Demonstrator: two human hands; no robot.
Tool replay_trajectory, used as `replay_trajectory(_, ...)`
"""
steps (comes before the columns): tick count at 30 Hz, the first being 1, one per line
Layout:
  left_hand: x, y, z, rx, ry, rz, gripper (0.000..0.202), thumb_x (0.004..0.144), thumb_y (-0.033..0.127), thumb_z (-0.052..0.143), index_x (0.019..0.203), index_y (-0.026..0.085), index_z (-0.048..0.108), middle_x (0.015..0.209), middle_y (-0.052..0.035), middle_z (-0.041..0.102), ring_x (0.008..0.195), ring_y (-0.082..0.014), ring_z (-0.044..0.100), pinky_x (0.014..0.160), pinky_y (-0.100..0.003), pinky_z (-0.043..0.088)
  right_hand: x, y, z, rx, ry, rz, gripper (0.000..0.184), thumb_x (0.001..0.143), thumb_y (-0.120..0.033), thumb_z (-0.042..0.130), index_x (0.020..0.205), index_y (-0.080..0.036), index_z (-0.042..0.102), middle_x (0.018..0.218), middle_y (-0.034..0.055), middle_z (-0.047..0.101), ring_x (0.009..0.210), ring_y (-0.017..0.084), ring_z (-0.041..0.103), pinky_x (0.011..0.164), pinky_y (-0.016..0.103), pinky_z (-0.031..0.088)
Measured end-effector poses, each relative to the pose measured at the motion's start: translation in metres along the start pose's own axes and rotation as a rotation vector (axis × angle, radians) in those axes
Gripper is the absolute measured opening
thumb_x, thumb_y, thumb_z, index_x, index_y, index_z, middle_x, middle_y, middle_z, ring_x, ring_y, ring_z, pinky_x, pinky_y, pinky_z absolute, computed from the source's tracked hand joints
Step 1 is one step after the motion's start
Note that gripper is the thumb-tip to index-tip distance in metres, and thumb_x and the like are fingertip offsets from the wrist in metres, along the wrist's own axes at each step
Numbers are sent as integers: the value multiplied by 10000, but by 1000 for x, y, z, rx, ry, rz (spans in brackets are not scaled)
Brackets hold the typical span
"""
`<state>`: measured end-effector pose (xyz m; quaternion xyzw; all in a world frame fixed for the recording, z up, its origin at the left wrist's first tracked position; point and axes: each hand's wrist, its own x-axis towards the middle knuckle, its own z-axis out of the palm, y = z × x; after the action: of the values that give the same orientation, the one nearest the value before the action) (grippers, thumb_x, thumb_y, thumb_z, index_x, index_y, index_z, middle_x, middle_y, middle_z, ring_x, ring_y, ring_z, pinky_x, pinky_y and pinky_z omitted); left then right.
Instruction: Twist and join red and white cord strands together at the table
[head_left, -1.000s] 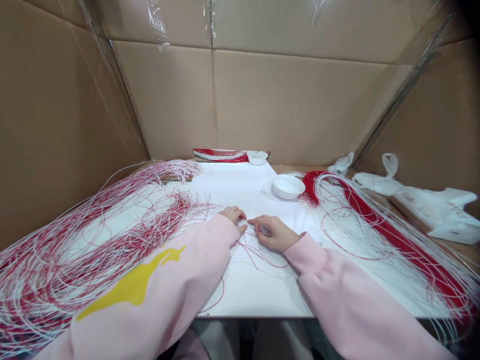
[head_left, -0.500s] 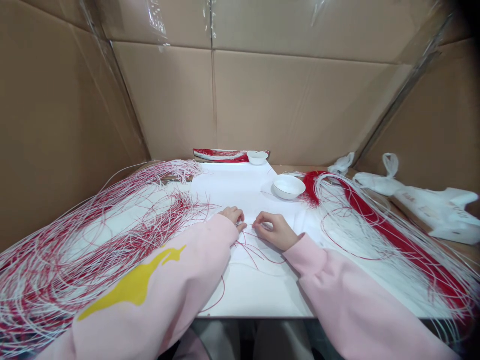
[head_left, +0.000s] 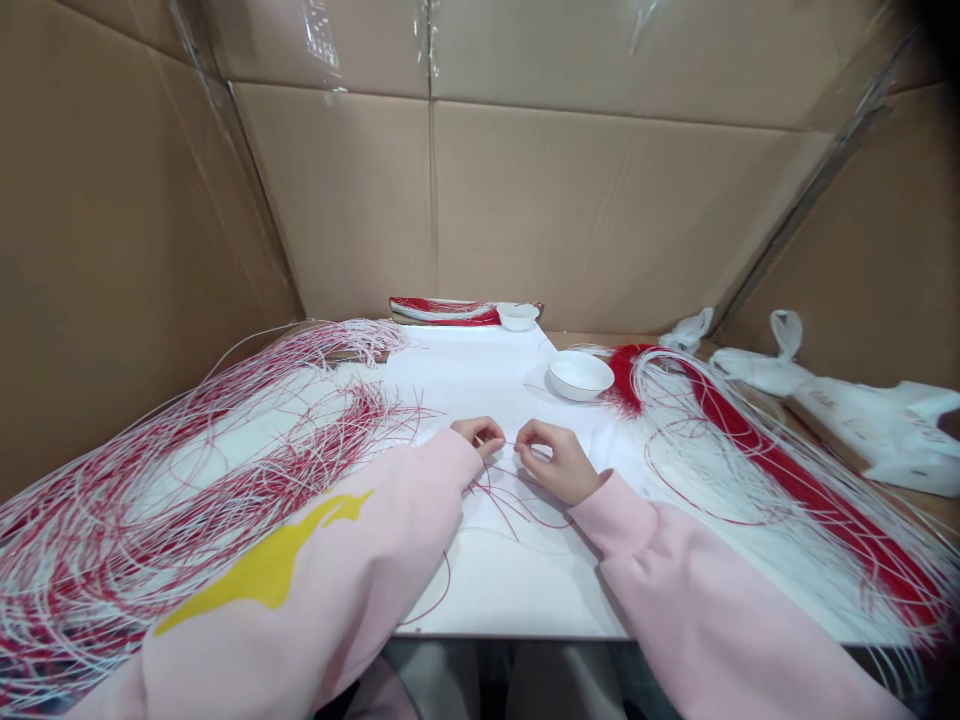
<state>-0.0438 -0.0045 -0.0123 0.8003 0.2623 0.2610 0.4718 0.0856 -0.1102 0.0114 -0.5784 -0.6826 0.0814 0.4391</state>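
My left hand (head_left: 478, 436) and my right hand (head_left: 553, 460) meet near the middle of a white sheet (head_left: 510, 590), their fingertips a short gap apart. Each hand pinches a thin red-and-white cord (head_left: 510, 444), which spans the gap. Loose red strands (head_left: 510, 510) lie on the sheet just below my hands. A large tangled heap of red and white cords (head_left: 225, 470) spreads to my left, touching my left sleeve. To my right lies a long bundle of red and white cords (head_left: 780, 460).
A white bowl (head_left: 580, 376) stands beyond my right hand, and a smaller white bowl (head_left: 517, 316) sits at the far edge. Behind it lies a red-and-white bundle (head_left: 442, 311). White plastic bags (head_left: 862, 425) lie at right. Cardboard walls (head_left: 352, 200) surround the table.
My hands have moved closer together and lifted slightly, with the fingertips of both now pinching the cord. The right hand has closed its fingers.
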Motion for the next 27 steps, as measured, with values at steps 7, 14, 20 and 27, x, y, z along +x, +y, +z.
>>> replay_trajectory(7, 4, 4, 1, -546, -80, -151, 381, 432, 376, 762, 613, 111, 556, 531, 11, 548, 515, -64, 490, 545, -189, 377, -2, -6, 2, 199, 21, 36, 53, 699, -104, 468, 686, -152, 488, 791, 54, 602, 750, 142, 589, 705, 276, 500)
replay_trajectory(14, 2, 5, -1, -656, -125, -235, 474, 401, 426, 777, 713, 112, 610, 620, -26, 607, 584, -91, 538, 622, -222, 425, -3, -7, 4, 308, 37, 87, 72, 674, -94, 477, 661, -161, 454, 838, 62, 605, 754, 143, 604, 702, 290, 513)
replay_trajectory(20, 1, 7, -2, -732, -149, -270, 497, 358, 421, 793, 694, 108, 601, 571, 8, 577, 547, -61, 519, 605, -197, 414, -4, -8, 4, 326, 53, 89, 74, 669, -94, 480, 656, -159, 448, 848, 67, 603, 754, 143, 602, 695, 285, 507)
replay_trajectory(27, 1, 7, -3, -699, -152, -258, 490, 378, 430, 787, 700, 104, 612, 591, -11, 590, 575, -77, 541, 602, -197, 423, -4, -8, 4, 309, 63, 78, 71, 664, -88, 488, 662, -154, 463, 843, 68, 602, 741, 143, 601, 683, 284, 512)
